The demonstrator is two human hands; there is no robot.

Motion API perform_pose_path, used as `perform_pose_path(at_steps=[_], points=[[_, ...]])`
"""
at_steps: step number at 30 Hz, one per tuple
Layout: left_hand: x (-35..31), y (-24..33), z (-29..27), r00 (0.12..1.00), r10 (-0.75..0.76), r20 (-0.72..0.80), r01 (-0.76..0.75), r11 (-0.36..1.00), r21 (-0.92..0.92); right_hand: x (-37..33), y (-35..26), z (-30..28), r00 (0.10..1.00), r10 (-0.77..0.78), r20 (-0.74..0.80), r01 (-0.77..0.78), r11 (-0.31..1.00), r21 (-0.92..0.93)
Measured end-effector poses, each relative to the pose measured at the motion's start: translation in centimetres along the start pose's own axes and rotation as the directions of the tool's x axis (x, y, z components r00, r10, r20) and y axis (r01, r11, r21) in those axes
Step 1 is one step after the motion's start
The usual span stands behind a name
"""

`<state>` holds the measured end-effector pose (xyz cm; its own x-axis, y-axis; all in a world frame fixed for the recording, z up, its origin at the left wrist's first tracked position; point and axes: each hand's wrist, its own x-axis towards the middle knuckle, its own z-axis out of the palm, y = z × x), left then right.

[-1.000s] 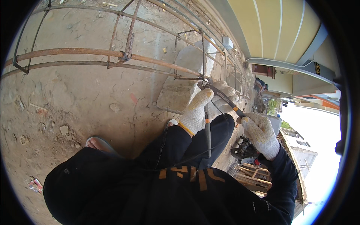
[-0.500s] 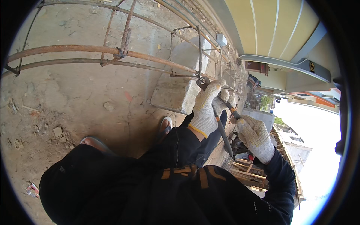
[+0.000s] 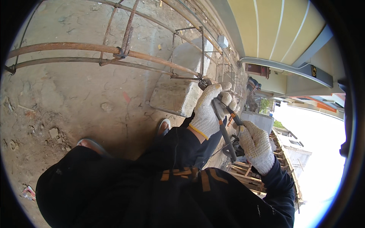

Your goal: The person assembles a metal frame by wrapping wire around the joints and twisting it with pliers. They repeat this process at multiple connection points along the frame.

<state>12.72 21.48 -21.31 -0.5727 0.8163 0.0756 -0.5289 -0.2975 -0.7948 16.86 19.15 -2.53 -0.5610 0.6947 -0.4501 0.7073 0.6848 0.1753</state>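
Both my hands wear white knitted gloves. My left hand (image 3: pixel 208 108) is closed round the upper part of a pair of long-handled pincers (image 3: pixel 226 136), just below the jaws. The jaws (image 3: pixel 204 83) sit against a corner of a rusty rebar cage (image 3: pixel 163 65), where a square stirrup (image 3: pixel 201 57) meets a long bar. Whether they grip wire there cannot be made out. My right hand (image 3: pixel 255 146) is closed on one dark handle with an orange band. The other handle hangs free between my hands, angled down.
A concrete block (image 3: pixel 171 95) lies under the cage. Sandy ground (image 3: pixel 95 91) with rubble is on the left, and my sandalled feet (image 3: pixel 163 126) stand on it. A yellowish wall (image 3: pixel 262 30) rises at upper right. Timber (image 3: pixel 249 174) lies beyond my right arm.
The pincers have turned slightly at the bar, so their jaws look narrower. My left hand has rolled a little with them. My right hand keeps its hold on the handle. The view has shifted slightly.
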Motion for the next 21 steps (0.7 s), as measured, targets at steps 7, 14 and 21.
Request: perform_pose_path(at_steps=[7, 14, 21], points=[[0.4, -0.2, -0.7, 0.999, 0.004, -0.044, -0.007, 0.998, -0.058, -1.6, -1.3, 1.0, 0.956, -0.263, -0.127, 0.182, 0.876, -0.446], [0.4, 0.0, 0.1, 0.992, 0.043, -0.117, -0.041, 0.999, 0.021, -2.7, -2.5, 3.6, 0.938, -0.325, -0.12, 0.105, 0.596, -0.796], [-0.3, 0.4, 0.4, 0.999, 0.048, 0.006, -0.049, 0.993, 0.11, -4.0, -3.3, 2.3, 0.985, -0.131, -0.114, 0.081, 0.926, -0.369]])
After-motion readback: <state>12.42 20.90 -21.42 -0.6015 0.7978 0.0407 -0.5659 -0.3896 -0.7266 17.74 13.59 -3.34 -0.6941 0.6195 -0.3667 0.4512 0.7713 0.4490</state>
